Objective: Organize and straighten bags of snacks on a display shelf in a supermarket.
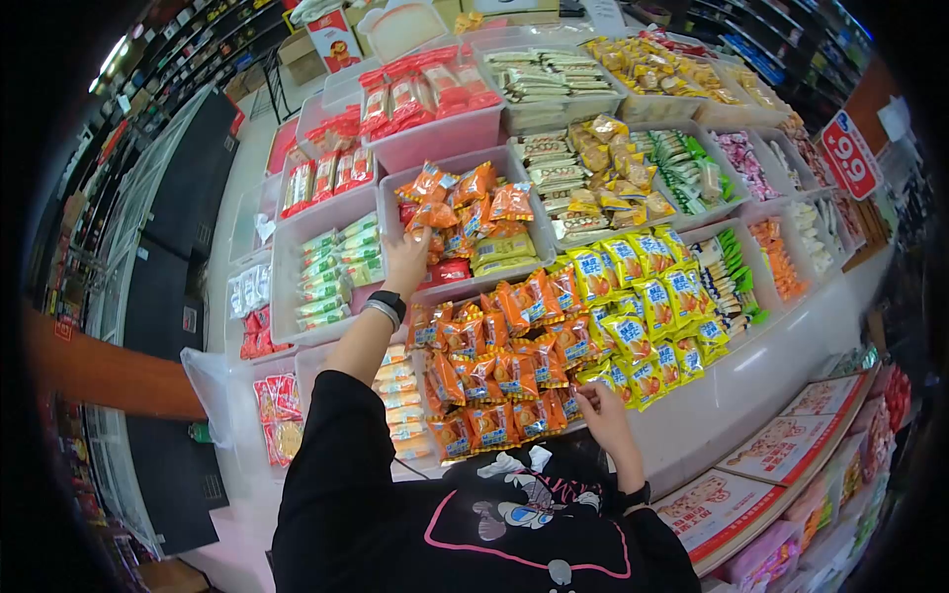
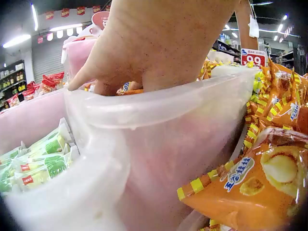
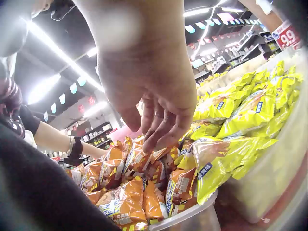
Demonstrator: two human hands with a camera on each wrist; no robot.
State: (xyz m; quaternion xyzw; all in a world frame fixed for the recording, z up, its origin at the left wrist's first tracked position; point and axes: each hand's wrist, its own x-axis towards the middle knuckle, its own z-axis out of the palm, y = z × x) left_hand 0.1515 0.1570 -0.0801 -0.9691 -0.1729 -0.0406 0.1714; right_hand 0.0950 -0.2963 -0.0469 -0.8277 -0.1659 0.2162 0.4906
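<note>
Over the near-left wall of a clear bin (image 2: pixel 163 103) reaches the left hand (image 1: pixel 406 261), its fingers down among orange snack packets (image 1: pixel 432 185); the rim and packets hide the fingertips in the left wrist view. Whether it holds a packet cannot be told. At the front edge of the orange packets (image 1: pixel 494 376), beside the yellow packets (image 1: pixel 647 306), is the right hand (image 1: pixel 605 415). Its fingers (image 3: pixel 166 122) bend loosely downward just above the packets in the right wrist view, with nothing seen in them.
Bins of green-white packets (image 1: pixel 341 262) stand left of the left hand, and red-white packets (image 1: pixel 415 94) lie in a raised bin behind. More snack bins extend to the right, near a 9.9 sign (image 1: pixel 848 156). A board with printed sheets (image 1: pixel 786 435) lies at the lower right.
</note>
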